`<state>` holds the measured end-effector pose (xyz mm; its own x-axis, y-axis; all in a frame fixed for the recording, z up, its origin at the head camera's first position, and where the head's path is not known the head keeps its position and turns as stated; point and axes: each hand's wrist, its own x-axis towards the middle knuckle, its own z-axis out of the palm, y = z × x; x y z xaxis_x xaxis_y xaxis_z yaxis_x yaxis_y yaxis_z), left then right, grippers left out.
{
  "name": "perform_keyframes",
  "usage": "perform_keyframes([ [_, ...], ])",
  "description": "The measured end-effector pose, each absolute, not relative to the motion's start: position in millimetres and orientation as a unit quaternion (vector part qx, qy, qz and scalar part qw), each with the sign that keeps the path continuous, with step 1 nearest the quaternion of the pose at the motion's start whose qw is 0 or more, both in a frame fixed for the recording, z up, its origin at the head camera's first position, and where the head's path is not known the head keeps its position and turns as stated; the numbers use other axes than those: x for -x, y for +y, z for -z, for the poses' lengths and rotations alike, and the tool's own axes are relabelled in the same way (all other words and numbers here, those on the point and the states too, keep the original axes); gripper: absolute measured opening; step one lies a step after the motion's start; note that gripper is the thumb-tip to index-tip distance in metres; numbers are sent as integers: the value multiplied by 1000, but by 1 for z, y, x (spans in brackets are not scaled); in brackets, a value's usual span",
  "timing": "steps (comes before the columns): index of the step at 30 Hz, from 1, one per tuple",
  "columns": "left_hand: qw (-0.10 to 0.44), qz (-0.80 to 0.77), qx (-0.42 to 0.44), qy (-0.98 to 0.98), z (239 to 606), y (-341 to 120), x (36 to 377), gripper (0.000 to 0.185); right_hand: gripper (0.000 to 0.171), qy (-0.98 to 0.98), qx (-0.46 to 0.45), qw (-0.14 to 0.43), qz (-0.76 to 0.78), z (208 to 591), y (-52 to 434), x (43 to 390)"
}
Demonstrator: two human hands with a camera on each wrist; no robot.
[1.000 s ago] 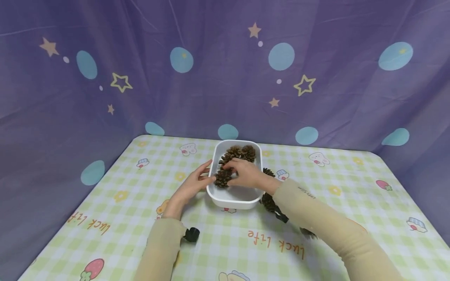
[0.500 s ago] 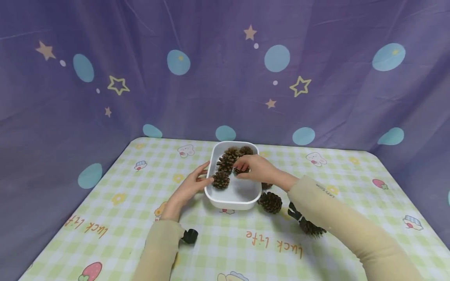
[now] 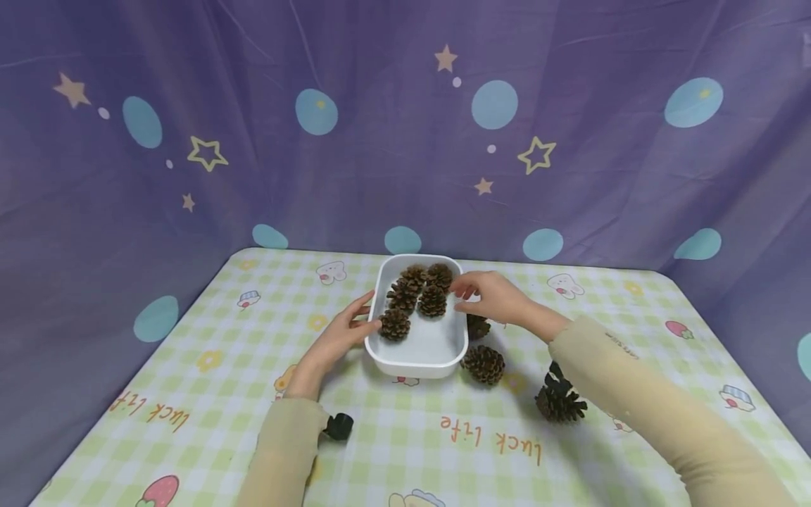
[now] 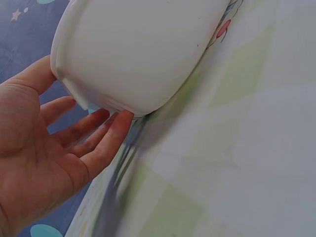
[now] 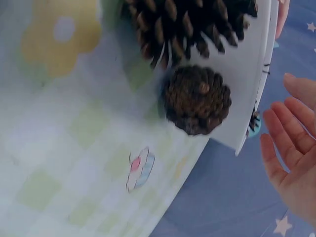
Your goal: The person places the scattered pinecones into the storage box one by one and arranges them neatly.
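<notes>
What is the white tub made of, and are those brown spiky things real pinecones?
The white tub looks like smooth plastic, though glazed ceramic is possible: its thick rounded wall has a soft, even sheen in the left wrist view. The pinecones look real: dry, woody, matte brown scales spread open in overlapping rows.

Worktop: green-and-white checked cloth-covered worktop [image 3: 209, 366], cartoon prints and orange lettering.
Centre: white rounded rectangular plastic tub [image 3: 418, 365] resting on it.
Right of tub: three loose brown pine cones [image 3: 484, 364], near one another.
Front left: small black cylindrical cap [image 3: 338, 427].
</notes>
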<state>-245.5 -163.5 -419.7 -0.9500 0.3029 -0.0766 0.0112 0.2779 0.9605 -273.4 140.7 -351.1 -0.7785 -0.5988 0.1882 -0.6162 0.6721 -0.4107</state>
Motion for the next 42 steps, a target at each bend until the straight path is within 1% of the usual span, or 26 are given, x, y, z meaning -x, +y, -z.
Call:
perform_keyframes([
  [3, 122, -593, -98, 790, 420, -164, 246, 69, 29, -915, -329, 33, -233, 350, 148, 275],
  [7, 122, -594, -97, 789, 419, -165, 246, 68, 29, -914, -325, 38, -240, 351, 157, 278],
  [19, 117, -597, -105, 787, 421, -164, 247, 69, 32, -910, -304, 11, -282, 366, 170, 281],
  [25, 124, -602, -96, 783, 422, -164, 248, 69, 36, -915, -280, -19, -289, 377, 173, 286],
  [31, 127, -603, -89, 782, 421, -164, 246, 69, 39, -921, -259, -37, -287, 382, 174, 288],
  [37, 127, -602, -89, 783, 421, -164, 247, 69, 48, -916, -241, -101, -303, 383, 171, 290],
  [42, 127, -606, -97, 779, 420, -164, 246, 70, 54, -918, -241, -125, -289, 385, 169, 290],
])
